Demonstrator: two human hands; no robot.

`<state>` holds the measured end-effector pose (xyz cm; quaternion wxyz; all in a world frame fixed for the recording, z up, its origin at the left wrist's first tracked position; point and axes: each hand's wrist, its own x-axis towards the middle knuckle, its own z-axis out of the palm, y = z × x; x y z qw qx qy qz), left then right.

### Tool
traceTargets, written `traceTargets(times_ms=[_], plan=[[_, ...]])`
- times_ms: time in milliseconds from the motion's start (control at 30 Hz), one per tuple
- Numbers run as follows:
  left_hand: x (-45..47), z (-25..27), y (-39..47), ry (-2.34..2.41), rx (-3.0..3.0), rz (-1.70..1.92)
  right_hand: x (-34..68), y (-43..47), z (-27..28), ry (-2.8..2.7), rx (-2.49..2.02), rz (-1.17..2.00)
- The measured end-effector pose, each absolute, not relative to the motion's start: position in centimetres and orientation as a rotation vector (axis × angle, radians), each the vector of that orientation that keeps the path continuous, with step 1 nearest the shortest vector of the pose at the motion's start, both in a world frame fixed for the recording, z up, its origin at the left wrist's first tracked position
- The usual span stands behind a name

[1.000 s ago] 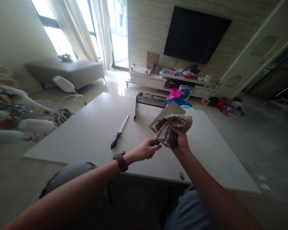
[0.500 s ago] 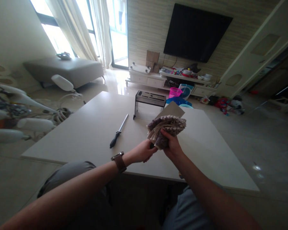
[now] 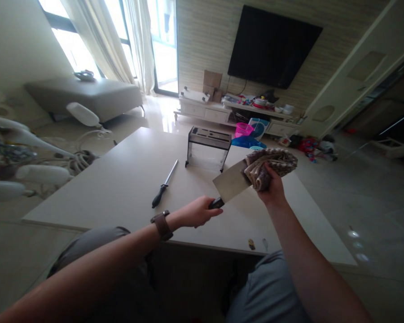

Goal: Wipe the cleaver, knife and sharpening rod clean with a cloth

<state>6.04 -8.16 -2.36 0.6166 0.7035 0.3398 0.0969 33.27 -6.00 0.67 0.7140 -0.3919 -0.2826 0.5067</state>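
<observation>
My left hand [image 3: 199, 211] is closed round the black handle of a cleaver [image 3: 233, 183], whose broad blade points up and to the right above the table. A bunched brown-and-beige towel [image 3: 271, 163] is gripped in my right hand [image 3: 272, 186], folded over the far end of the blade and hiding its tip. Left of the hands, a honing steel [image 3: 163, 186] with a black handle lies on the white table [image 3: 114, 188]. Behind it stands a knife block [image 3: 208, 148] with a slotted dark top and clear sides.
Two small stickers [image 3: 252, 244] are at the table's near edge. Beyond the table are a pink basket [image 3: 244, 129] and a low cabinet [image 3: 216, 113] with clutter on it. White lamp arms [image 3: 42, 143] reach in from the left.
The towel in my right hand has slid right along the blade, from near the handle to the far end, baring most of the blade. My left hand stays on the handle.
</observation>
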Motion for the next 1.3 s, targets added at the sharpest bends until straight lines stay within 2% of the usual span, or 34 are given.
traceTargets(times_ms=[233, 433, 600, 967, 1300], plan=[[6.9, -3.4, -8.1, 0.727, 1.478, 0.48, 27.9, -7.5, -0.5, -0.549, -0.822, 1.255], [7.6, -5.0, -8.8, 0.832, 1.616, 0.459, 22.7, -8.9, -3.4, -0.509, -0.908, 1.228], [7.9, -4.6, -9.2, 0.782, 1.588, 0.373, 24.2, -7.8, -3.8, -0.418, -0.944, 1.211], [6.2, -2.7, -8.7, 0.773, 1.585, 0.241, 33.5, -5.4, 0.1, -0.435, -0.777, 1.163], [6.8, -3.7, -8.2, 0.74, 1.486, 0.533, 25.6, -7.8, -2.3, -0.533, -0.856, 1.328]])
